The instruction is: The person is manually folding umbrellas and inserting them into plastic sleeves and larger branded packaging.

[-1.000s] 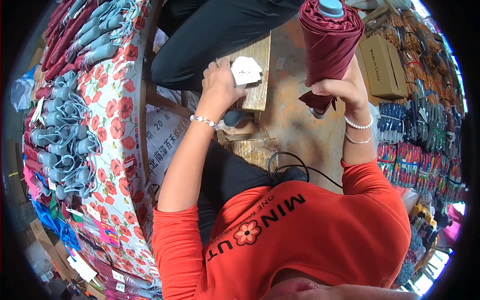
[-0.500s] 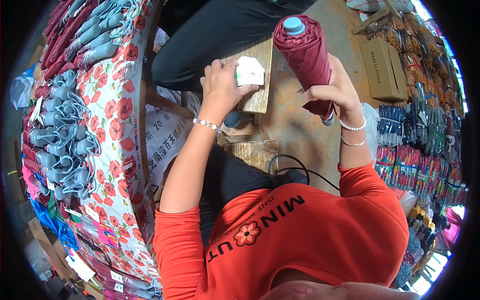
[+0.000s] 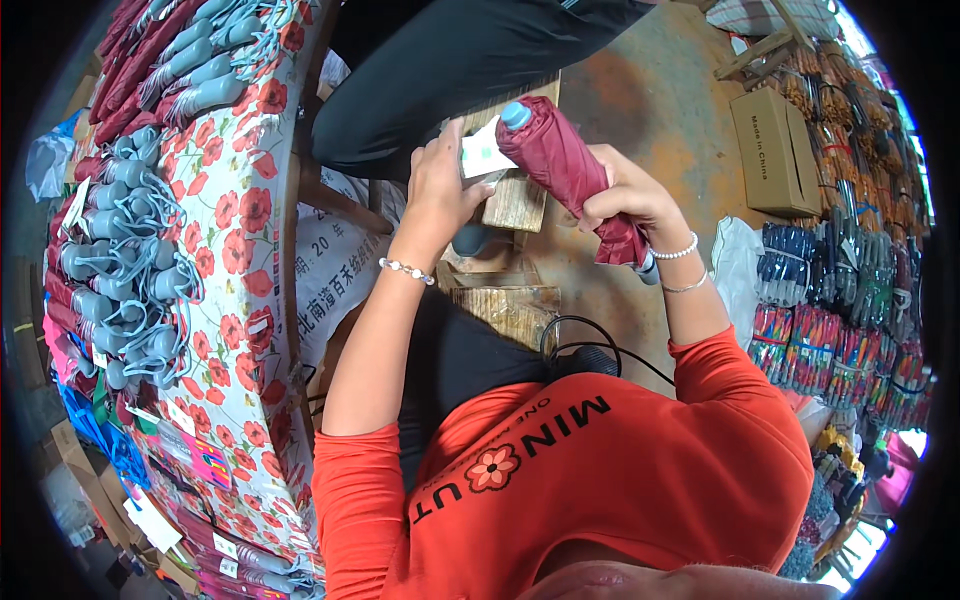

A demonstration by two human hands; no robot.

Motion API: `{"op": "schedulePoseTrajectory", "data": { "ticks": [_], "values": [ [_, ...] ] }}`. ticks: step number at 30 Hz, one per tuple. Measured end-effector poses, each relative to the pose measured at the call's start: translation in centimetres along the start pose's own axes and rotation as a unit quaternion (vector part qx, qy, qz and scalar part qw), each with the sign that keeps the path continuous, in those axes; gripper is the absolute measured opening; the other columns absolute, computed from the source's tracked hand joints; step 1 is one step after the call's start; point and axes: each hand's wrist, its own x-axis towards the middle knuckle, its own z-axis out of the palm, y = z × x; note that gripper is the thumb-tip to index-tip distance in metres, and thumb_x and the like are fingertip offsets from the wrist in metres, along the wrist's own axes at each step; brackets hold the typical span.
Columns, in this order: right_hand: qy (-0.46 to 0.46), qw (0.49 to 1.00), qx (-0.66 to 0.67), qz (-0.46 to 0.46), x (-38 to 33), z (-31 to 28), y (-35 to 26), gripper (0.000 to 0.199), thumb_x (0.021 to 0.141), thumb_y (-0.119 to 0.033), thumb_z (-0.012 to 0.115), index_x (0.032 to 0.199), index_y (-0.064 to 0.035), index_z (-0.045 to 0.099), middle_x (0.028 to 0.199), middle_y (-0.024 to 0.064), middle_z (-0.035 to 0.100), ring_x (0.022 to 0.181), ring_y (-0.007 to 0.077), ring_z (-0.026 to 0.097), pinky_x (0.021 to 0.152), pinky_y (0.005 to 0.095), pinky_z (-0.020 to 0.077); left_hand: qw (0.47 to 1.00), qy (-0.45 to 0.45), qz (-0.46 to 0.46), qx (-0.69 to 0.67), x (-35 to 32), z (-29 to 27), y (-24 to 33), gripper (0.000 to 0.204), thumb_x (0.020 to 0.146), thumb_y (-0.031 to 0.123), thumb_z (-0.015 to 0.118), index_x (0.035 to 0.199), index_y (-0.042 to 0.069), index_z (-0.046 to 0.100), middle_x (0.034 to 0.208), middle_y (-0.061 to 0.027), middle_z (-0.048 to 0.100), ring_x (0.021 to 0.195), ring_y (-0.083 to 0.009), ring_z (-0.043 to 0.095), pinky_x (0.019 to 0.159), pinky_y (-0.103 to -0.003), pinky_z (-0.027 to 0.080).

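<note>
My right hand is wrapped round a folded maroon umbrella. The umbrella is rolled up and tilted, its light blue end cap pointing to the far left. That end overlaps a white card or packet with small coloured print. My left hand grips the white piece at its left side, the thumb along the near edge. Whether umbrella and white piece touch, I cannot tell. Both hands are above a narrow wooden bench.
At the left, a flower-patterned table carries rows of maroon umbrellas with grey-blue handles. Another person's dark-trousered leg crosses the far side. A cardboard box and bundled umbrellas stand at the right. A black cable lies near me.
My right hand has brought the umbrella left and tipped it over, so its capped end now lies across the white piece. My left hand keeps its hold on that piece.
</note>
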Motion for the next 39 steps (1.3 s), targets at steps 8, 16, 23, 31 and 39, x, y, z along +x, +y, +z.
{"op": "schedulePoseTrajectory", "data": {
  "ticks": [8, 16, 23, 31, 39],
  "values": [
    [-0.002, 1.000, 0.022, 0.018, -0.6, 4.8, -3.0, 0.038, 0.061, -0.007, 0.057, 0.098, 0.0023, 0.056, 0.080, 0.0066, 0.060, 0.061, 0.0096, 0.050, 0.054, 0.0173, 0.0381, 0.995, 0.081, 0.064, -0.003, -1.9, -2.4, -0.3, 0.089, 0.056, 0.005, 0.081, 0.134, -0.003, 0.037, 0.132, -0.0216, 0.046, 0.115, -0.0324, 0.049, 0.100, -0.037, 0.037],
    [-0.403, 0.884, -0.237, -0.009, 0.9, 15.9, -5.1, 0.049, 0.065, -0.008, 0.073, 0.110, 0.0007, 0.054, 0.093, 0.0080, 0.061, 0.073, 0.0142, 0.053, 0.073, 0.0241, 0.0446, 0.749, 0.088, 0.163, -0.636, -14.3, -15.3, 12.4, 0.088, 0.059, 0.006, 0.081, 0.137, 0.001, 0.040, 0.127, -0.0150, 0.053, 0.110, -0.0206, 0.052, 0.097, -0.032, 0.040],
    [-0.418, 0.882, -0.212, 0.055, 1.8, 31.5, -7.4, 0.054, 0.067, -0.009, 0.068, 0.117, 0.0019, 0.051, 0.102, 0.0124, 0.062, 0.074, 0.0184, 0.060, 0.068, 0.0283, 0.0508, 0.867, 0.378, 0.122, -0.301, -26.1, -22.7, 15.3, 0.054, 0.068, -0.001, 0.072, 0.120, 0.000, 0.057, 0.094, -0.0119, 0.065, 0.082, -0.0155, 0.059, 0.079, -0.027, 0.048],
    [-0.626, 0.717, -0.302, 0.050, 1.0, 41.9, -4.5, 0.044, 0.063, -0.010, 0.068, 0.104, 0.0018, 0.056, 0.081, 0.0083, 0.064, 0.066, 0.0173, 0.057, 0.062, 0.0288, 0.0486, 0.776, 0.434, 0.143, -0.435, -37.3, -25.7, 17.5, 0.024, 0.081, 0.003, 0.065, 0.105, -0.002, 0.065, 0.071, -0.0081, 0.064, 0.065, -0.0106, 0.059, 0.062, -0.019, 0.045],
    [-0.381, 0.850, -0.330, -0.151, 4.1, 43.7, -0.4, 0.023, 0.065, -0.012, 0.066, 0.084, -0.0001, 0.059, 0.067, 0.0050, 0.059, 0.060, 0.0129, 0.049, 0.056, 0.0248, 0.0417, 0.685, 0.579, 0.093, -0.432, -36.7, -27.6, 8.5, 0.028, 0.092, 0.018, 0.057, 0.110, -0.003, 0.062, 0.070, -0.0065, 0.062, 0.054, -0.0100, 0.053, 0.057, -0.023, 0.045]
  ]
}}
